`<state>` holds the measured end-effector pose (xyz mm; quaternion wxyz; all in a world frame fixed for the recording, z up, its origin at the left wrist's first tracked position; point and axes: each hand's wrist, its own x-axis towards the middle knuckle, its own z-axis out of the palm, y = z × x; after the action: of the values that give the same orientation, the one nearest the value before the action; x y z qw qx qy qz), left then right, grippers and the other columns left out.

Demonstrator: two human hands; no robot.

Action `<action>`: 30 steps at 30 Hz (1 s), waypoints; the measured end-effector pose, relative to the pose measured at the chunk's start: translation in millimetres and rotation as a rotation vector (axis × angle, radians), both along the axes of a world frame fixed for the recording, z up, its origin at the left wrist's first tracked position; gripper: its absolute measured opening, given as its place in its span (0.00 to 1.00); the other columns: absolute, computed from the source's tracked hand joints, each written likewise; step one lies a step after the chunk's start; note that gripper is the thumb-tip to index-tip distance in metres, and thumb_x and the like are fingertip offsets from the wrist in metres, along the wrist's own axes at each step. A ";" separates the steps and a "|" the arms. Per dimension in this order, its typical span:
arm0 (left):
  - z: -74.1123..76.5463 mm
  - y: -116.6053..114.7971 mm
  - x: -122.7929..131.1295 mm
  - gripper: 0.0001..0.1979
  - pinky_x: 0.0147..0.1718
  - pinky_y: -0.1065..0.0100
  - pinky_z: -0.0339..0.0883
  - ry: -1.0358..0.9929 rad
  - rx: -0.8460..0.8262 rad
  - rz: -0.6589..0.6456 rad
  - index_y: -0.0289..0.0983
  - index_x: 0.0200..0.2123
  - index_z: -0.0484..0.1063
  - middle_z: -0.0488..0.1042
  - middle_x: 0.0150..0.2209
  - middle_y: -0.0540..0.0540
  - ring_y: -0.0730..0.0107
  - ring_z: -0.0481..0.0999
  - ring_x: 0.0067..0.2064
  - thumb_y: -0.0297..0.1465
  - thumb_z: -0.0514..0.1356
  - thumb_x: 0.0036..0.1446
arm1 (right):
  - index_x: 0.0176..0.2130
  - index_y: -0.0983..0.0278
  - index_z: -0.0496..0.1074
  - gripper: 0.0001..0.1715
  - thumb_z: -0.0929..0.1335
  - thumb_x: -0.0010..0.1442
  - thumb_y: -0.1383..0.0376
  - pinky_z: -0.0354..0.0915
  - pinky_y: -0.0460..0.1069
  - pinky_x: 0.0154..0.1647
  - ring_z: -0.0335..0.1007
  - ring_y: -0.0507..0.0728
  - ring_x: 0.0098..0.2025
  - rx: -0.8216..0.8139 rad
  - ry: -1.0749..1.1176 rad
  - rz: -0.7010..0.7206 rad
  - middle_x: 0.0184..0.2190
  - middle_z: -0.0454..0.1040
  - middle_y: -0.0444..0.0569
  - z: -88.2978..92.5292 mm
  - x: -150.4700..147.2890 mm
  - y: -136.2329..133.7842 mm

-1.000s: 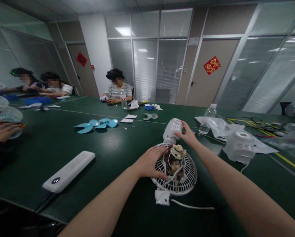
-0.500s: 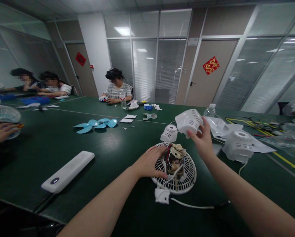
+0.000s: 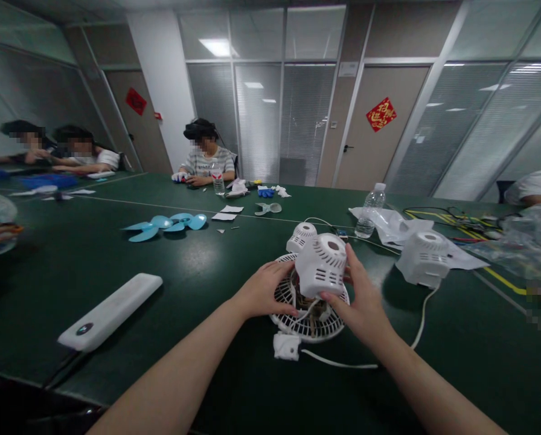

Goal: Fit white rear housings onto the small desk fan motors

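Note:
My right hand grips a white fan motor housing with vent slots, thumb at its lower edge and fingers at its right side. The housing is over the exposed motor, hiding most of it; whether it is seated I cannot tell. Below lies a round white fan grille, face down. My left hand steadies the grille's left side, thumb and fingers curved around the motor. A small white box-shaped part with a cable sits at the grille's near edge.
Other white housings stand behind and at right. Blue fan blades, a white power bank and a water bottle are on the green table. A co-worker sits opposite.
My right hand has brought the housing down and left, from above the table to over the motor. My left hand stays at the grille. The view has shifted slightly.

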<state>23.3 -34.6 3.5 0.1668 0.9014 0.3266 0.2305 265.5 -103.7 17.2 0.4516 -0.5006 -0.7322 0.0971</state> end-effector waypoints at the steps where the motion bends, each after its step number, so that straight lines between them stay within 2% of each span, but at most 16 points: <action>1: -0.8 0.3 0.1 0.55 0.62 0.47 0.47 -0.008 -0.008 0.003 0.41 0.65 0.47 0.57 0.64 0.38 0.47 0.57 0.64 0.53 0.66 0.39 | 0.68 0.51 0.35 0.55 0.71 0.55 0.54 0.63 0.68 0.56 0.59 0.71 0.59 -0.013 -0.020 0.000 0.65 0.52 0.53 -2.8 -1.0 -0.2; 5: -5.4 1.3 1.2 0.60 0.61 0.44 0.48 -0.041 -0.051 0.004 0.40 0.67 0.40 0.51 0.66 0.35 0.44 0.53 0.65 0.52 0.68 0.38 | 0.67 0.50 0.35 0.55 0.71 0.55 0.56 0.62 0.67 0.57 0.57 0.69 0.61 -0.049 -0.075 0.005 0.64 0.51 0.51 -8.0 -6.4 -4.0; 9: -8.2 -1.9 5.3 0.62 0.62 0.46 0.49 -0.102 -0.095 -0.017 0.40 0.67 0.36 0.47 0.67 0.36 0.45 0.51 0.66 0.51 0.68 0.37 | 0.67 0.49 0.37 0.55 0.71 0.54 0.57 0.60 0.68 0.58 0.54 0.70 0.62 -0.044 -0.122 -0.003 0.64 0.51 0.50 -6.1 -12.0 -8.3; 14: -8.4 -7.2 12.5 0.53 0.61 0.48 0.52 -0.179 -0.145 0.037 0.41 0.67 0.39 0.51 0.66 0.37 0.48 0.55 0.65 0.49 0.65 0.45 | 0.67 0.49 0.39 0.53 0.71 0.54 0.57 0.58 0.69 0.60 0.52 0.70 0.63 -0.025 -0.110 0.012 0.65 0.49 0.50 -4.1 -13.2 -9.6; 18: -7.1 -8.1 14.1 0.52 0.60 0.45 0.53 -0.179 -0.170 0.051 0.42 0.66 0.41 0.53 0.66 0.38 0.46 0.56 0.64 0.48 0.66 0.44 | 0.67 0.50 0.40 0.52 0.71 0.54 0.58 0.58 0.69 0.60 0.50 0.70 0.64 -0.038 -0.044 0.098 0.65 0.48 0.51 -10.7 -4.5 -4.3; 22: -4.7 -8.6 13.5 0.52 0.60 0.44 0.52 -0.165 -0.190 0.028 0.42 0.66 0.41 0.53 0.65 0.38 0.46 0.57 0.64 0.47 0.66 0.44 | 0.67 0.50 0.35 0.57 0.72 0.53 0.57 0.58 0.66 0.60 0.54 0.68 0.63 -0.141 0.076 0.215 0.66 0.46 0.53 -19.8 8.6 4.6; 25: -3.3 -9.3 13.4 0.52 0.61 0.43 0.51 -0.151 -0.194 0.026 0.42 0.66 0.41 0.53 0.66 0.38 0.46 0.56 0.64 0.47 0.66 0.44 | 0.67 0.52 0.29 0.62 0.73 0.52 0.56 0.54 0.67 0.63 0.52 0.67 0.64 -0.264 0.106 0.301 0.66 0.49 0.55 -21.7 15.0 9.1; 30: -3.0 -10.2 14.5 0.52 0.60 0.41 0.51 -0.136 -0.197 0.048 0.42 0.66 0.42 0.53 0.65 0.37 0.45 0.56 0.64 0.46 0.66 0.43 | 0.67 0.53 0.31 0.63 0.74 0.51 0.57 0.51 0.67 0.64 0.51 0.67 0.65 -0.319 0.102 0.317 0.65 0.52 0.55 -18.3 18.2 11.1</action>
<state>37.8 -44.9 0.6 0.2705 0.8548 0.3572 0.2620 283.7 -92.6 -1.1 0.3822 -0.4387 -0.7532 0.3068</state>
